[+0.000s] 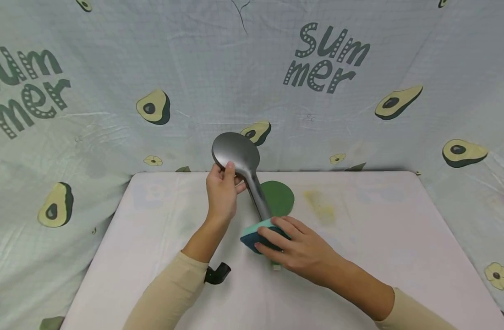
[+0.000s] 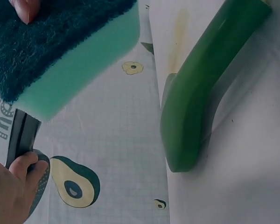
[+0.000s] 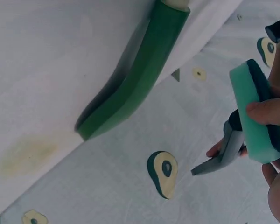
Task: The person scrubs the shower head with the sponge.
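- The left hand (image 1: 221,192) grips the large grey metal spoon (image 1: 241,167) just under its bowl, holding it above the white surface (image 1: 359,256).
- The spoon's long axis slopes from the raised bowl, farther away, down and toward the person.
- The right hand (image 1: 297,245) clasps the teal sponge with dark scouring face (image 1: 256,233), touching the handle's lower end.
- A flat round green pad (image 1: 282,197) lies just behind.

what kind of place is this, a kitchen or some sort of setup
Probably a staged recording booth, not a real kitchen: an avocado-print "summer" cloth hangs as backdrop round a bare white table, where the hands hold just a grey shower head and a sponge.
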The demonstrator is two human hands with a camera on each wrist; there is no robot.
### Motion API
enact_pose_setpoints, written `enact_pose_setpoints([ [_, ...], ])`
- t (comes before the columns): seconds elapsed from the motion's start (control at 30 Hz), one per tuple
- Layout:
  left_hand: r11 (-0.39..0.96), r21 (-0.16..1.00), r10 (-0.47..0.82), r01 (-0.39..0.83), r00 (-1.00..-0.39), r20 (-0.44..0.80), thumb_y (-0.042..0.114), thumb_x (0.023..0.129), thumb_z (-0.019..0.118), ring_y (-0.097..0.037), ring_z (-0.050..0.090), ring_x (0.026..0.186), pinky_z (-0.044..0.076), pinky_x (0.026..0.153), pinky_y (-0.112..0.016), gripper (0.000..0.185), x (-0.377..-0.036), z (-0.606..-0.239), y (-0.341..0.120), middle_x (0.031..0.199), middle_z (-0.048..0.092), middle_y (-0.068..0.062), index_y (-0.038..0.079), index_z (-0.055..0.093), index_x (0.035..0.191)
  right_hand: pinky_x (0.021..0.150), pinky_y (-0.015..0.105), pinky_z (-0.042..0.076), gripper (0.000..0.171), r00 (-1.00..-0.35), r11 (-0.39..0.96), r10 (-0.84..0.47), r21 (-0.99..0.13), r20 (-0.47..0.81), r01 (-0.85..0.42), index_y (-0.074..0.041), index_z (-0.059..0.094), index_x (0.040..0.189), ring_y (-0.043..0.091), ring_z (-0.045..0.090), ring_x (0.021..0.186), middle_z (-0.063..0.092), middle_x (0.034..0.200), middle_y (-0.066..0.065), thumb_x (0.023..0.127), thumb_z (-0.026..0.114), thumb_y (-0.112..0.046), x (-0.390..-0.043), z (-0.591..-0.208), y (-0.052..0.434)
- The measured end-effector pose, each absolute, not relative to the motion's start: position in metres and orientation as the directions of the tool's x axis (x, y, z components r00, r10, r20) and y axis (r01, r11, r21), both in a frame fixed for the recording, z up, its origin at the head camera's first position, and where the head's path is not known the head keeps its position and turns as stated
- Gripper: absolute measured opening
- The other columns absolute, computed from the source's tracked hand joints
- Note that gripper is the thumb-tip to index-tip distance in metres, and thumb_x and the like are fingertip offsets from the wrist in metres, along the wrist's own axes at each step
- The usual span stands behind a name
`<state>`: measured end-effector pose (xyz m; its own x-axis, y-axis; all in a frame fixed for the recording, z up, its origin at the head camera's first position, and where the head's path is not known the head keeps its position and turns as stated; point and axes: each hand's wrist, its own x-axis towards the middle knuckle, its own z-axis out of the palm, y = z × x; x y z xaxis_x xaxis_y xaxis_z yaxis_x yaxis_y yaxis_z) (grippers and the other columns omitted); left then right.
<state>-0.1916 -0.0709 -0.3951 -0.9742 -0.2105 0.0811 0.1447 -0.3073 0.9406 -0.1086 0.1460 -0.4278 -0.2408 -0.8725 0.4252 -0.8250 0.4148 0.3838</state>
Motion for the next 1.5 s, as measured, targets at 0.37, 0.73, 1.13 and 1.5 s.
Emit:
enact_pose_setpoints([
  [0.37, -0.449, 0.877, -0.194, 0.171, -0.977, 0.091, 0.014, 0.114, 0.036, -0.023, 0.076, 0.094, 0.064, 0.077, -0.04, 0.035, -0.191, -0.389, -0.08, 0.122, 0.062, -0.02, -0.007, 0.044, 0.141, 0.099, 0.048, 0.057, 0.065, -0.516, 0.495, -0.714, -0.18, 0.474, -0.85, -0.018, 0.055, 0.134, 0.039, 0.046, 0.137, 0.043, 0.15, 0.019, 0.079, 0.083, 0.005, -0.128, -0.431, 0.176],
  [0.73, -0.483, 0.854, -0.206, 0.194, -0.973, 0.104, 0.015, 0.113, 0.038, -0.022, 0.076, 0.096, 0.064, 0.078, -0.038, 0.037, -0.191, -0.392, -0.078, 0.129, 0.061, -0.023, -0.006, 0.043, 0.144, 0.1, 0.05, 0.055, 0.039, -0.441, 0.492, -0.745, -0.034, 0.5, -0.87, -0.024, 0.064, 0.132, 0.04, 0.048, 0.132, 0.049, 0.147, 0.016, 0.096, 0.072, -0.012, -0.126, -0.429, 0.169],
  [1.13, -0.469, 0.866, -0.229, 0.174, -0.971, 0.071, 0.015, 0.113, 0.036, -0.023, 0.076, 0.095, 0.063, 0.079, -0.041, 0.039, -0.19, -0.39, -0.075, 0.131, 0.061, -0.027, -0.005, 0.043, 0.145, 0.096, 0.045, 0.059, 0.066, -0.495, 0.468, -0.713, -0.189, 0.496, -0.863, -0.022, 0.056, 0.137, 0.037, 0.051, 0.131, 0.044, 0.15, 0.019, 0.081, 0.083, 0.001, -0.122, -0.433, 0.162],
  [1.5, -0.558, 0.81, -0.201, 0.177, -0.977, 0.075, 0.017, 0.114, 0.035, -0.022, 0.075, 0.093, 0.064, 0.08, -0.036, 0.039, -0.187, -0.389, -0.078, 0.129, 0.058, -0.02, -0.006, 0.042, 0.145, 0.112, 0.025, 0.047, 0.067, -0.714, 0.096, -0.593, -0.849, 0.371, -0.52, -0.003, 0.027, 0.151, 0.017, 0.05, 0.137, 0.032, 0.157, 0.014, 0.096, 0.064, 0.01, -0.129, -0.46, 0.178],
])
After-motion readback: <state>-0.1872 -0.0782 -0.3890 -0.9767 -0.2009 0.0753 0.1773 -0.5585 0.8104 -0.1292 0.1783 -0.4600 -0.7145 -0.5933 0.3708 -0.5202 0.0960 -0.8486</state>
